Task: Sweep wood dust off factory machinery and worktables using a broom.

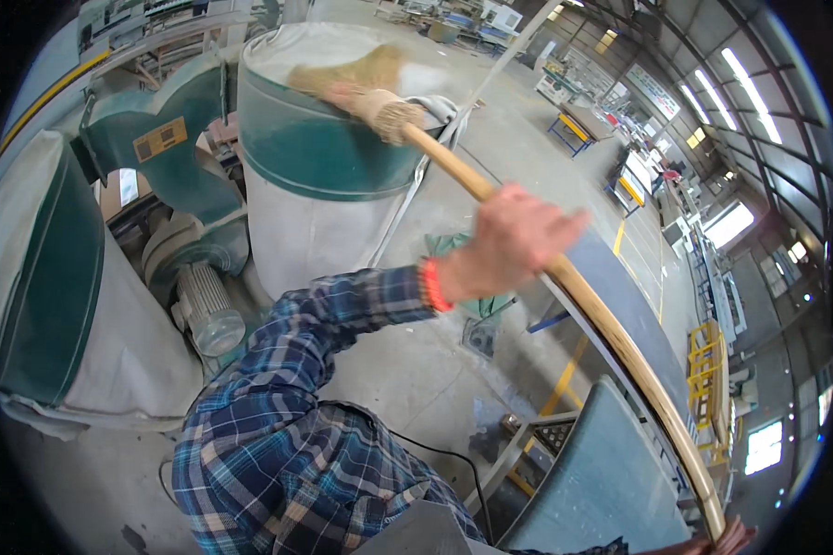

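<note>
A long-handled broom [620,350] runs slantwise from the upper middle to the lower right. Its straw-coloured head [366,79], blurred by motion, is at the top of a white-and-green dust collector drum [329,139]; whether it touches the top I cannot tell. My left hand [516,239], an orange band at the wrist, is closed around the middle of the wooden handle, slightly smeared. At the lower right edge my right hand [720,538] is closed on the handle's end, partly cut off by the picture's rim.
A second green-and-white collector bag [51,277] stands at the left, with a motor [208,310] between. A grey-blue panel [602,481] and a long dark table [629,305] lie to the right. A black cable [449,453] crosses the floor.
</note>
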A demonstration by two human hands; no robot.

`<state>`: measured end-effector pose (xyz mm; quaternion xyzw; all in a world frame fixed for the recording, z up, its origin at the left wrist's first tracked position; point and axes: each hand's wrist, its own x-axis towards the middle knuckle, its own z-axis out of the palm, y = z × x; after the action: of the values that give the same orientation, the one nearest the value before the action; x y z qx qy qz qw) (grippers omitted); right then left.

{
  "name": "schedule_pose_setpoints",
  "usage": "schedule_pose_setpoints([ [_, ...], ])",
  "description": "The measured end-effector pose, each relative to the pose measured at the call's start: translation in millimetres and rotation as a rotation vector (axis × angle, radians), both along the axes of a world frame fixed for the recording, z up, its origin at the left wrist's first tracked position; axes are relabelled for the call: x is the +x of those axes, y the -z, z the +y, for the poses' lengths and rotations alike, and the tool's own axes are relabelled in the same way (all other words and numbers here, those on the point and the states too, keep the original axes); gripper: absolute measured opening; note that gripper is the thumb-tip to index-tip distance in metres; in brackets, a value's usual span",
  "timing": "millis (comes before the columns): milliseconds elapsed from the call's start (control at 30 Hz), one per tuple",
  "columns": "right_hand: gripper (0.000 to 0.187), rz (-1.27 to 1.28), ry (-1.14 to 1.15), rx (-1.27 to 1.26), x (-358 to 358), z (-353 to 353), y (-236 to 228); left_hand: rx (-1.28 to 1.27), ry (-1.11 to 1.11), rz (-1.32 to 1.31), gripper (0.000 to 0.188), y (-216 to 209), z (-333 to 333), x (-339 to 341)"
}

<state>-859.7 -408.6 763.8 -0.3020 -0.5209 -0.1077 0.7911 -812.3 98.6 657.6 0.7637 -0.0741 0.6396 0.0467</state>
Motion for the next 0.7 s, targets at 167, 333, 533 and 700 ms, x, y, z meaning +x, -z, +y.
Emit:
schedule_pose_setpoints([
  [167,0.029,0.156,0.154,0.027,50.7,-80.3,21.3,0.085,0.134,-0.001,0.038,15.7,-47.2,27.7],
  [333,0.029,-0.264,1.843,-0.557,136.6,-211.6,101.8,0.136,0.05,0.186,0.022,46.5,-30.0,19.1],
  [533,0.025,-0.324,1.322,-0.314,172.5,-207.6,117.8,0.252,0.009,0.16,0.027,106.0,-85.2,-65.1],
  [700,0.023,-0.295,0.583,-0.049,141.6,-100.8,98.5,0.112,-0.096,0.19,0.037,126.6,-42.7,-99.2],
])
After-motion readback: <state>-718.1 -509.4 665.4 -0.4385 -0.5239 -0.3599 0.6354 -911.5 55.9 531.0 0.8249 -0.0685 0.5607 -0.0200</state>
